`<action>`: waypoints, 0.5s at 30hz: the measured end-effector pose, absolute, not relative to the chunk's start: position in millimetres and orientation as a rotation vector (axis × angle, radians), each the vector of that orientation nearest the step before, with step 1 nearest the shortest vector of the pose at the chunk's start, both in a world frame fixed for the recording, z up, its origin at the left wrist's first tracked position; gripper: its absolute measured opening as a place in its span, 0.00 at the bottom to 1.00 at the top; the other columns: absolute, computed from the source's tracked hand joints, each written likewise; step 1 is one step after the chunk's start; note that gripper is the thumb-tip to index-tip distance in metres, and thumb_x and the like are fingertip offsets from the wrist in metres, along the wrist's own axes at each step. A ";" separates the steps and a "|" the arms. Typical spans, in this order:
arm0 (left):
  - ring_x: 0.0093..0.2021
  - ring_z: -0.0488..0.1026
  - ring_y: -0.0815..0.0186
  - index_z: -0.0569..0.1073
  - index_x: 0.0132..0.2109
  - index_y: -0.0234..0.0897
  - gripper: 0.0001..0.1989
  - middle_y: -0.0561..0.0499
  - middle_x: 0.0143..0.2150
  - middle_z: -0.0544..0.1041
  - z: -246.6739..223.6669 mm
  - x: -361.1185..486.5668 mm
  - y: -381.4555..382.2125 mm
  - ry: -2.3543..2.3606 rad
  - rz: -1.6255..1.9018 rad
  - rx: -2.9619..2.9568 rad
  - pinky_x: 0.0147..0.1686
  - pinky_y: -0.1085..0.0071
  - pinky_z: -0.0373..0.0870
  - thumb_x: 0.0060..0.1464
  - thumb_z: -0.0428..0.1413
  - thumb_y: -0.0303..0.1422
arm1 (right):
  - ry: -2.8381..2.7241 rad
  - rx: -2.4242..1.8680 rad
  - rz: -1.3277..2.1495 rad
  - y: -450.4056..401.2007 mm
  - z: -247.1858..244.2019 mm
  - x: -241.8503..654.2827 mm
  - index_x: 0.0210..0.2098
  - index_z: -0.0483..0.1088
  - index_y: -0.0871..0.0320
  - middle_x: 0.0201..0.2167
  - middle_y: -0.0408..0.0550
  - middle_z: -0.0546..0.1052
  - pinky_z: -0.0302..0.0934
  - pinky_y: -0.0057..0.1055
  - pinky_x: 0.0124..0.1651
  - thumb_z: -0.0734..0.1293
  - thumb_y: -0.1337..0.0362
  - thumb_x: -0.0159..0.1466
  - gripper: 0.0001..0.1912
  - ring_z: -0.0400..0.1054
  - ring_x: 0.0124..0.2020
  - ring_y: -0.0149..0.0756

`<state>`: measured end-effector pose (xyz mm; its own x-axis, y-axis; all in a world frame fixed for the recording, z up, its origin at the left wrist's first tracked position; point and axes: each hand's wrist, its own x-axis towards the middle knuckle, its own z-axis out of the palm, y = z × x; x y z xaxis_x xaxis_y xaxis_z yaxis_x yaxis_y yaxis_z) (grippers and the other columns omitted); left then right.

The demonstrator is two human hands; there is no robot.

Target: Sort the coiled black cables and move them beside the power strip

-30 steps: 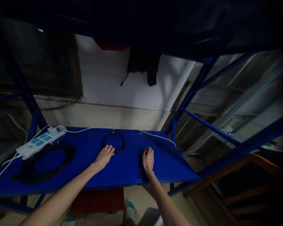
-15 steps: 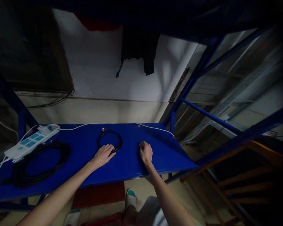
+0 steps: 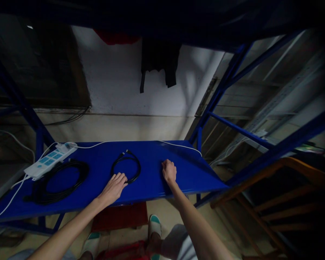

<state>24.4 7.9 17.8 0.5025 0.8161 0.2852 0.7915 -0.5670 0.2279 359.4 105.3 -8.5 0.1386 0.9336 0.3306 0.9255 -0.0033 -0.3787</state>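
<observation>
On the blue shelf [image 3: 151, 162] lies a small coil of thin black cable [image 3: 139, 166], its two plug ends at the far side. My left hand [image 3: 115, 186] rests over the coil's near left edge, fingers bent together on the cable. To the right of it, apart from the coil, my right hand [image 3: 169, 172] is closed in a fist just above or on the shelf. Its fingertips are turned away, so what they hold, if anything, is hidden.
A larger black cable coil [image 3: 82, 177] lies left, beside a white power strip [image 3: 47, 162] with blue sockets. A white cord [image 3: 103, 143] runs along the shelf's back edge. Blue frame posts [image 3: 216, 95] flank the shelf. A wooden chair [image 3: 295, 162] stands right.
My left hand has drawn back a little toward me and left, and the small coil has shifted nearer with it. Both plug ends now show. The right fist has hardly moved; the view has turned slightly.
</observation>
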 end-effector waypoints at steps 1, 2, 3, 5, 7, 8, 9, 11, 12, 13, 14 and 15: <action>0.47 0.69 0.58 0.68 0.45 0.39 0.11 0.46 0.44 0.73 17.3 22.6 5.2 1.446 0.576 2.663 0.48 0.60 0.65 0.69 0.42 0.33 | -1.765 -1.906 0.017 104.5 -7.9 359.8 0.38 0.66 0.56 0.40 0.56 0.73 0.52 0.37 0.39 0.56 0.64 0.70 0.09 0.65 0.41 0.46; 0.45 0.70 0.58 0.67 0.45 0.38 0.10 0.46 0.43 0.73 16.9 21.6 3.4 1.457 0.588 2.661 0.47 0.61 0.65 0.69 0.41 0.32 | -1.746 -1.893 0.007 103.6 -6.7 360.0 0.38 0.66 0.56 0.41 0.56 0.72 0.53 0.37 0.39 0.56 0.64 0.70 0.09 0.65 0.40 0.46; 0.44 0.70 0.59 0.67 0.45 0.38 0.10 0.46 0.42 0.74 16.6 21.3 2.4 1.460 0.599 2.659 0.46 0.61 0.65 0.69 0.41 0.31 | -1.726 -1.876 -0.012 102.5 -4.7 359.8 0.38 0.65 0.57 0.41 0.57 0.71 0.53 0.37 0.39 0.56 0.64 0.70 0.09 0.64 0.40 0.45; 0.42 0.72 0.60 0.66 0.46 0.38 0.10 0.46 0.41 0.75 16.4 22.0 2.3 1.450 0.604 2.654 0.45 0.62 0.65 0.70 0.40 0.31 | -1.708 -1.829 -0.070 99.5 0.6 357.4 0.38 0.65 0.57 0.42 0.58 0.70 0.54 0.38 0.40 0.56 0.64 0.69 0.08 0.64 0.40 0.46; 0.41 0.73 0.61 0.66 0.46 0.38 0.11 0.47 0.40 0.75 16.0 22.8 3.5 1.447 0.601 2.651 0.45 0.62 0.65 0.70 0.39 0.33 | -1.731 -1.749 -0.109 95.2 6.2 350.3 0.38 0.65 0.57 0.43 0.58 0.70 0.54 0.39 0.42 0.57 0.64 0.69 0.07 0.63 0.42 0.47; 0.41 0.73 0.61 0.66 0.47 0.38 0.11 0.47 0.40 0.76 15.7 22.9 4.2 1.454 0.602 2.649 0.46 0.62 0.65 0.71 0.39 0.33 | -1.740 -1.704 -0.102 92.3 8.5 344.2 0.37 0.65 0.57 0.42 0.57 0.71 0.54 0.39 0.42 0.57 0.64 0.68 0.07 0.63 0.42 0.47; 0.41 0.73 0.60 0.66 0.47 0.38 0.12 0.47 0.40 0.76 15.5 22.8 4.7 1.461 0.603 2.650 0.46 0.61 0.64 0.71 0.39 0.34 | -1.740 -1.660 -0.071 88.8 10.2 336.0 0.36 0.65 0.57 0.41 0.57 0.71 0.55 0.39 0.43 0.57 0.64 0.68 0.07 0.63 0.42 0.47; 0.41 0.73 0.60 0.67 0.47 0.38 0.13 0.46 0.40 0.76 15.2 21.9 5.3 1.467 0.597 2.658 0.47 0.61 0.64 0.71 0.39 0.35 | -1.713 -1.569 0.039 80.0 12.1 313.1 0.35 0.65 0.56 0.38 0.54 0.72 0.55 0.38 0.42 0.57 0.64 0.68 0.07 0.64 0.40 0.45; 0.41 0.73 0.60 0.67 0.47 0.38 0.14 0.46 0.40 0.76 15.4 21.3 5.2 1.466 0.591 2.664 0.47 0.61 0.64 0.71 0.38 0.35 | -1.706 -1.515 0.112 74.9 12.6 298.7 0.35 0.65 0.56 0.36 0.53 0.73 0.55 0.36 0.42 0.57 0.63 0.69 0.08 0.65 0.39 0.44; 0.41 0.73 0.60 0.68 0.46 0.38 0.15 0.46 0.40 0.76 15.8 20.7 5.0 1.462 0.584 2.669 0.46 0.62 0.63 0.71 0.38 0.35 | -1.720 -1.452 0.181 69.8 12.9 283.1 0.36 0.65 0.55 0.36 0.51 0.73 0.56 0.35 0.41 0.57 0.62 0.69 0.08 0.65 0.38 0.43; 0.41 0.72 0.60 0.68 0.45 0.38 0.15 0.46 0.40 0.76 16.3 20.1 4.7 1.458 0.580 2.674 0.46 0.62 0.63 0.71 0.38 0.35 | -1.726 -1.396 0.239 65.0 13.4 266.8 0.37 0.65 0.55 0.35 0.50 0.74 0.56 0.34 0.40 0.57 0.61 0.70 0.09 0.66 0.37 0.41; 0.41 0.72 0.60 0.69 0.45 0.38 0.16 0.46 0.40 0.76 17.0 19.5 4.2 1.456 0.580 2.676 0.46 0.62 0.63 0.71 0.38 0.35 | -1.722 -1.349 0.307 60.8 14.0 250.5 0.37 0.65 0.55 0.33 0.49 0.74 0.55 0.33 0.39 0.56 0.60 0.70 0.10 0.66 0.35 0.40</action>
